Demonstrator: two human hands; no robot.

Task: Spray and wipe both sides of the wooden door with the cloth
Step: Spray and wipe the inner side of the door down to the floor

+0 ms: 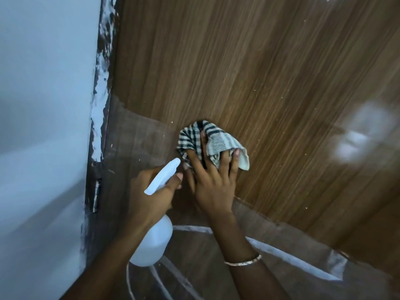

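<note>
One dark-and-white checked cloth (214, 140) sits on the brown wood-grain door (259, 72) at twelve o'clock of the right hand (213, 182), whose straight, spread fingers press it flat. At that hand's nine o'clock, the left hand (151, 192) grips one white plastic spray bottle (152, 241) by its neck.

Both forearms come up from the bottom edge, and the hands meet near the middle of the view. The left hand (151, 191) is curled round the neck of the spray bottle (151, 241), with one fingertip reaching forward under the nozzle. The right hand (213, 182) lies flat, its fingers (225, 167) straight and spread, and presses the cloth (216, 139) (some fingertips are covered by its folds). A thin bangle (243, 261) sits on the right wrist. The two hands are just beside each other.
</note>
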